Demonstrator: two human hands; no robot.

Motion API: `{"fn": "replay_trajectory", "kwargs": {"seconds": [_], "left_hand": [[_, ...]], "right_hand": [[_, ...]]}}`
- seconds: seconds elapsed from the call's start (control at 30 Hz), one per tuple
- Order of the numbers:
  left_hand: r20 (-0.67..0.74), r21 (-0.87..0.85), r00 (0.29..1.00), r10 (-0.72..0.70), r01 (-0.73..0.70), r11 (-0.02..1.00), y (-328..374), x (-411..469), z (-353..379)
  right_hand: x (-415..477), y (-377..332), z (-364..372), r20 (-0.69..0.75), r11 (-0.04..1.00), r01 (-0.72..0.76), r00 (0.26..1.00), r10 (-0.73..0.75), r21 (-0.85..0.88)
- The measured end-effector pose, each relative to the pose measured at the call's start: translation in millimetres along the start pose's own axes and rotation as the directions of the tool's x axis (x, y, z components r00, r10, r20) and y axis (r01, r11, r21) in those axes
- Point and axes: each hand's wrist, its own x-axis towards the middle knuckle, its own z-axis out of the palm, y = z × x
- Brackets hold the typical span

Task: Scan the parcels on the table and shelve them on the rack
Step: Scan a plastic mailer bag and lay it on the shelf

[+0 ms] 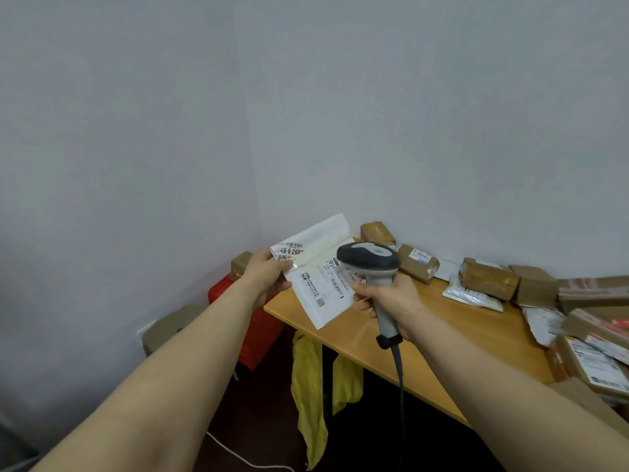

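Observation:
My left hand point(267, 279) grips the left edge of a flat white mailer parcel point(321, 287) and holds it up above the near left corner of the wooden table point(442, 338). The parcel's printed label and barcodes face me. My right hand point(391, 298) grips the handle of a grey corded barcode scanner point(369, 258), whose dark head hangs just over the parcel's label. Several more parcels lie on the table: brown cardboard boxes point(488, 277) along the wall and white bags point(471, 294) among them. No rack is in view.
A red crate point(252, 332) and cardboard boxes point(170, 327) stand on the floor left of the table, by the wall corner. Yellow bags point(308, 396) hang under the table's front edge. The scanner's cable point(401, 403) drops past that edge. A white cord point(238, 458) lies on the floor.

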Motion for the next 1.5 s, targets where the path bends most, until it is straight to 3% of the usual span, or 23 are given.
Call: {"fn": "replay_trajectory", "kwargs": {"seconds": [0.17, 0.3, 0.4, 0.53, 0.6, 0.7, 0.77, 0.87, 0.97, 1.07, 1.5], "left_hand": [[0.024, -0.118, 0.996, -0.084, 0.086, 0.989, -3, 0, -9], [0.043, -0.116, 0.991, -0.128, 0.132, 0.984, -7, 1, -16], [0.023, -0.018, 0.99, -0.14, 0.14, 0.99, -8, 1, -17], [-0.138, 0.277, 0.99, 0.029, 0.011, 0.961, 0, 1, -25], [-0.041, 0.331, 0.999, 0.013, 0.002, 0.944, 9, -5, -26], [0.165, 0.383, 0.964, -0.209, 0.132, 0.914, 15, -17, -24], [0.18, 0.356, 0.957, -0.229, 0.154, 0.922, 11, -19, -24], [-0.032, 0.192, 0.998, -0.051, 0.056, 0.98, 5, -13, -25], [-0.144, 0.06, 0.989, 0.029, -0.02, 0.998, 5, -9, -24], [-0.197, 0.045, 0.979, 0.047, -0.039, 0.998, 6, -10, -20], [-0.268, 0.123, 0.963, 0.0, 0.034, 0.992, 5, -14, -23]], "right_hand": [[11, 6, -8, -0.307, 0.983, 0.029, 0.951, 0.028, 0.182], [11, 9, -13, -0.306, 0.969, -0.012, 0.948, 0.09, 0.248], [10, 8, -10, -0.319, 0.978, -0.011, 0.944, 0.08, 0.21], [8, 3, -10, -0.244, 0.995, -0.01, 0.969, 0.035, 0.103], [6, 1, -10, -0.194, 0.998, -0.014, 0.981, 0.027, 0.069], [5, 0, -7, -0.147, 0.999, -0.008, 0.989, 0.015, 0.047], [4, 0, -5, -0.163, 0.999, 0.022, 0.986, -0.017, 0.025], [1, 0, -2, -0.176, 0.997, 0.08, 0.981, -0.083, -0.022], [-7, -1, 3, -0.016, 0.999, 0.036, 0.999, -0.036, -0.024], [-13, -4, 13, 0.084, 0.998, -0.02, 0.996, 0.025, -0.052], [-15, -18, 16, 0.148, 0.999, 0.013, 0.989, -0.007, -0.035]]}}
